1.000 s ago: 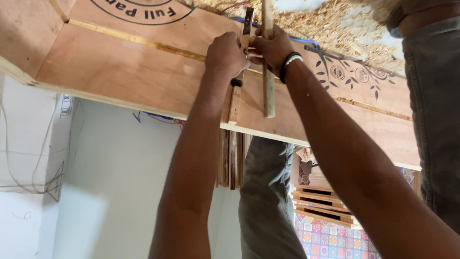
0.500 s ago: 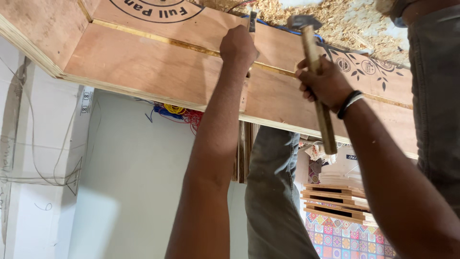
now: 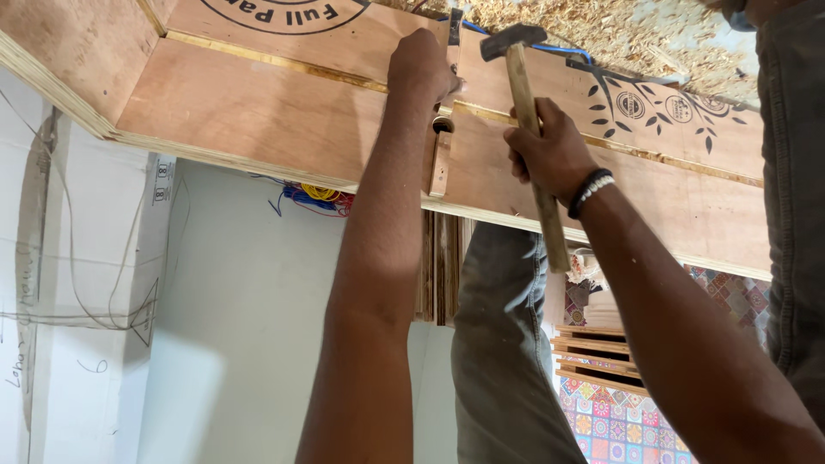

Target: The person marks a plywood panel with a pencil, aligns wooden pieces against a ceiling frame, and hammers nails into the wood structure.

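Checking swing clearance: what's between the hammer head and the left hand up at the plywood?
Head view: only bare plywood panel and a dark narrow piece beside the left hand. The hammer, gripped by the right hand, has an open gap.

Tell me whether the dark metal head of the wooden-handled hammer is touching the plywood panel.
Apart. The head view shows the hammer head raised off the plywood panel, beside the left hand; the right hand grips its handle.

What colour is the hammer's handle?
Light tan wood, on the hammer in the right hand; head view.
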